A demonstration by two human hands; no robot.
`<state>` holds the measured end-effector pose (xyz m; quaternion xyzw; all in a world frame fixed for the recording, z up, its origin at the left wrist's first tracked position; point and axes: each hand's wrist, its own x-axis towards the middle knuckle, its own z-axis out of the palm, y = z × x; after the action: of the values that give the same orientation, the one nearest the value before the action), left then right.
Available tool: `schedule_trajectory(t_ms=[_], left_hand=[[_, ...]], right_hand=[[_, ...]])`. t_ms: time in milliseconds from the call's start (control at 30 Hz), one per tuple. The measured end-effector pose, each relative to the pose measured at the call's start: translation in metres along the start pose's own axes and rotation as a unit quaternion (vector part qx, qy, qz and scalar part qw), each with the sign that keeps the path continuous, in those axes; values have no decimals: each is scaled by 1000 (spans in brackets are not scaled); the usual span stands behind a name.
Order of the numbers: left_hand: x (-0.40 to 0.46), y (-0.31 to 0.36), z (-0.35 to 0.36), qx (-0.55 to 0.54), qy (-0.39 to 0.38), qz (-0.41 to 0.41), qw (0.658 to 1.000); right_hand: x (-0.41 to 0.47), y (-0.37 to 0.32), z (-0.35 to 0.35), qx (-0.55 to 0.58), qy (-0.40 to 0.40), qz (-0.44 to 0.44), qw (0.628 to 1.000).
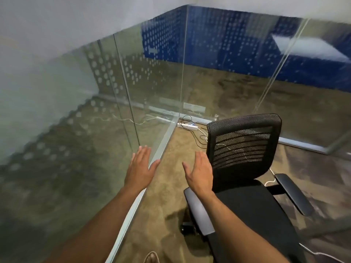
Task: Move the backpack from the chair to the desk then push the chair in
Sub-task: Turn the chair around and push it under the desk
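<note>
A black office chair with a mesh back stands at the right, its seat bare. Neither a backpack nor a desk is in view. My left hand is held out flat with fingers apart, over the floor beside the glass wall's base rail. My right hand is also flat with its fingers together, hovering above the chair's left armrest and just left of the backrest. Neither hand touches or holds anything.
Glass partition walls with dotted frosting meet in a corner ahead. A white power strip and loose cables lie on the carpet by that corner. The chair's right armrest points right. A shoe tip shows at the bottom edge.
</note>
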<state>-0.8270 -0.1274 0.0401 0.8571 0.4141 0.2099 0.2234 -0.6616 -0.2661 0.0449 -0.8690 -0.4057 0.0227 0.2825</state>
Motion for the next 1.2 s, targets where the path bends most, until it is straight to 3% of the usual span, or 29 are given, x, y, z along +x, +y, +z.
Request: schedule_trajectory(t_ms=[367,667,867,1200], left_hand=[[130,-8,5,-36,-87,96,991],[259,24,64,-39,-160,200,966],[341,79,115,-36,-231,270,934],[414,187,200,-55,-315,421,849]], right_hand=[[91,-13,21,-15,64,143,988],[201,18,28,31,182,287,940],[254,45,29,104,223,429,869],[284,64,38,106,180,548,810]])
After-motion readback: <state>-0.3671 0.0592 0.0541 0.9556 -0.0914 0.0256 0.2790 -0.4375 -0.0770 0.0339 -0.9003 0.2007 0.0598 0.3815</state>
